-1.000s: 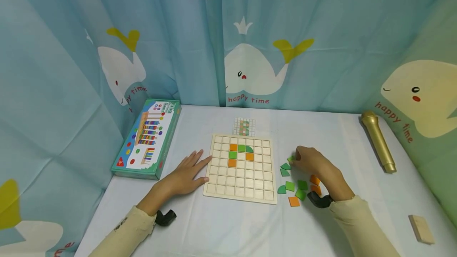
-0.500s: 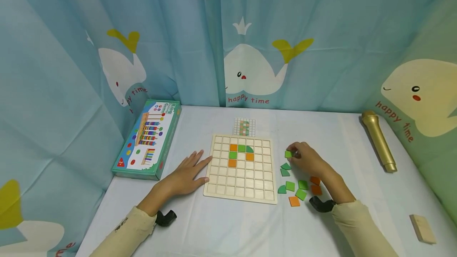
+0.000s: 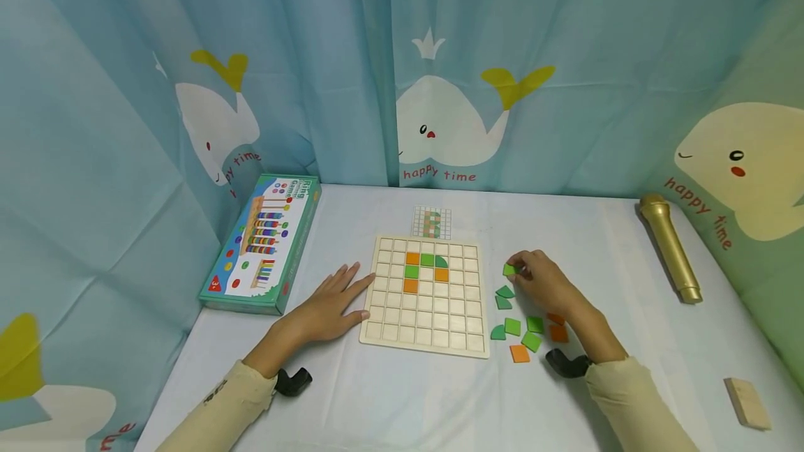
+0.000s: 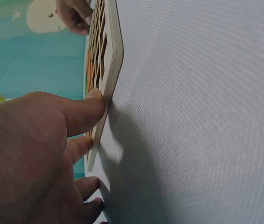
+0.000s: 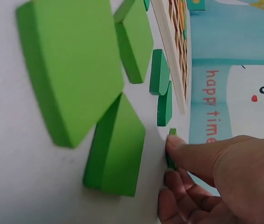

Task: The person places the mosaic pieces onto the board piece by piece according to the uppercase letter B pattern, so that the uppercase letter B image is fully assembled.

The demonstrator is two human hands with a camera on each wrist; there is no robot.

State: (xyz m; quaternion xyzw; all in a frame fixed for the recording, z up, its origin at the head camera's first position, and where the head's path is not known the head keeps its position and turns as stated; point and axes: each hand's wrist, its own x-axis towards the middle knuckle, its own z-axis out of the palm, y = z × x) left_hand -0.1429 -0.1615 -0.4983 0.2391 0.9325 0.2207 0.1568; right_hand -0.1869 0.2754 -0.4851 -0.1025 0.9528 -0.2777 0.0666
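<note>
A wooden grid board [image 3: 424, 319] lies flat on the table, with several orange and green tiles set in its upper cells. My left hand [image 3: 326, 309] rests at the board's left edge, fingers spread; in the left wrist view its thumb [image 4: 87, 112] touches the rim. To the right of the board, my right hand [image 3: 545, 283] pinches a light green square tile [image 3: 509, 269] between thumb and fingers, low over the table. Near it lie loose dark green quarter-round tiles [image 3: 504, 303], light green square tiles [image 3: 512, 326] and orange tiles [image 3: 519, 353].
A small pattern card [image 3: 431, 222] lies just behind the board. At the left stands a flat game box [image 3: 260, 243]. A gold microphone-shaped tube [image 3: 671, 250] and a wooden block [image 3: 747, 403] lie at the right. A whale-print curtain [image 3: 326, 89] hangs behind the table.
My right hand has shifted slightly left and away from me, and the light green tile now shows clearly in its fingers. The left hand stays at the board's edge.
</note>
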